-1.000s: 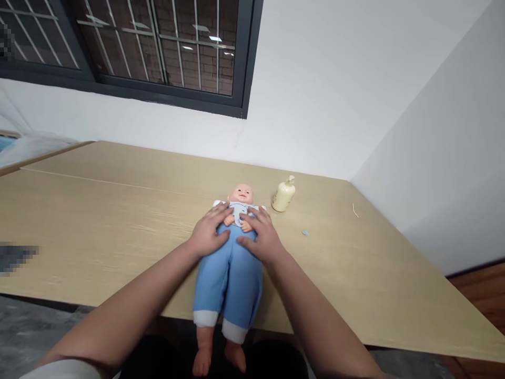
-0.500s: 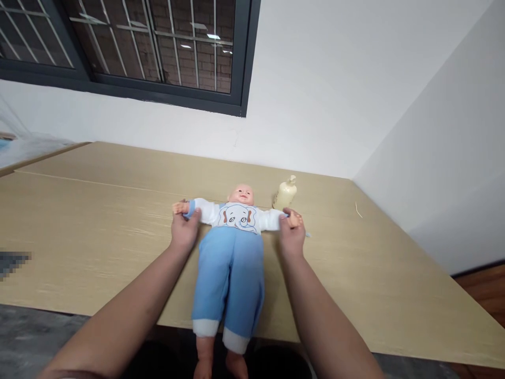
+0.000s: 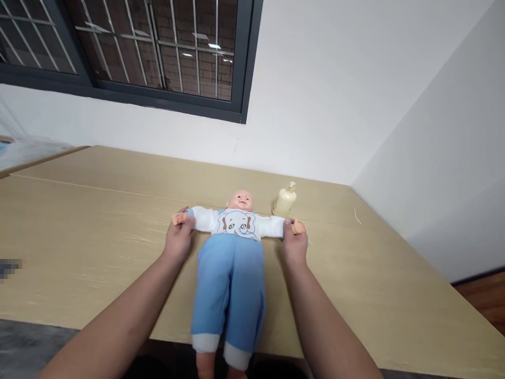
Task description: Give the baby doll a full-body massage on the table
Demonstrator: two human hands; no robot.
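Note:
A baby doll point(image 3: 236, 223) lies face up with its arms stretched out sideways. It wears a white top with an elephant print and blue trousers point(image 3: 231, 279) with white cuffs; its feet hang past the table's near edge. My left hand point(image 3: 179, 239) is closed around the doll's wrist and sleeve end on the left. On the opposite side, my right hand point(image 3: 295, 245) grips the other wrist at the cuff. Both doll hands poke out beyond my fingers.
Behind the doll's arm on the right stands a cream pump bottle point(image 3: 284, 201). A thin pale strip point(image 3: 357, 216) lies farther right on the wooden table point(image 3: 98, 237). White walls and a barred window point(image 3: 158, 47) rise behind; clear plastic sheeting point(image 3: 31, 147) is at far left.
My left hand has shifted slightly outward at the doll's wrist, and the sleeve now covers more of it. The whole scene sits a little lower in view. Both hands keep their grip.

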